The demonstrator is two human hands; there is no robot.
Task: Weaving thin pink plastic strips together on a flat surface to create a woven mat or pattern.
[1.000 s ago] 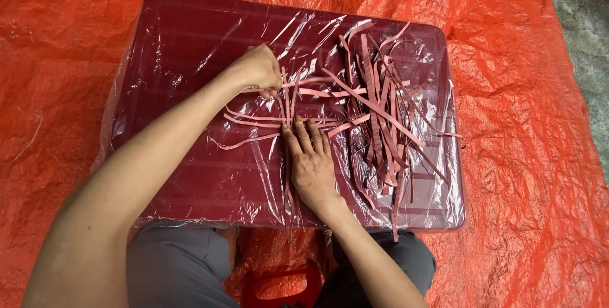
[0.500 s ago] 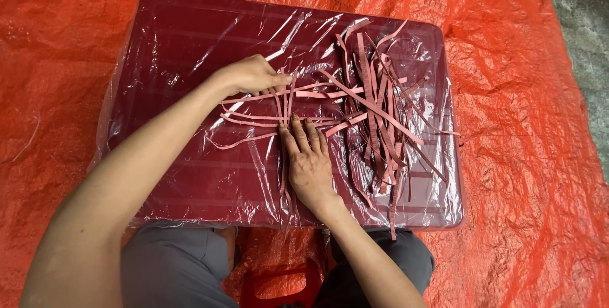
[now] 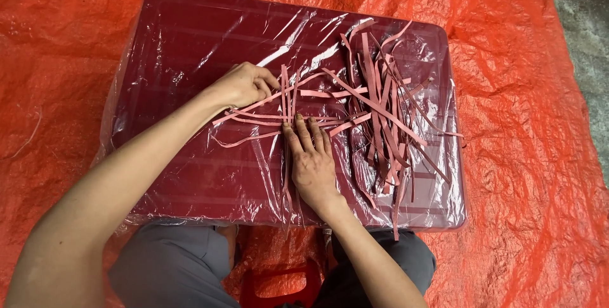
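A dark red table [image 3: 190, 48] wrapped in clear plastic film stands in front of me. Several thin pink strips [image 3: 380, 111] lie in a loose pile on its right half. A few strips [image 3: 254, 119] are laid crosswise near the middle. My left hand [image 3: 244, 85] pinches one of these strips at its left part, fingers closed on it. My right hand [image 3: 311, 159] lies flat, palm down, fingers together, pressing the crossing strips against the table.
An orange tarpaulin [image 3: 526, 156] covers the ground all round the table. A strip of grey ground [image 3: 587, 41] shows at the far right. My grey-trousered knees [image 3: 165, 263] and a red stool [image 3: 279, 289] are under the near edge.
My left hand has moved a little toward me and down with the strip it holds. My right hand stays pressed on the crossing strips.
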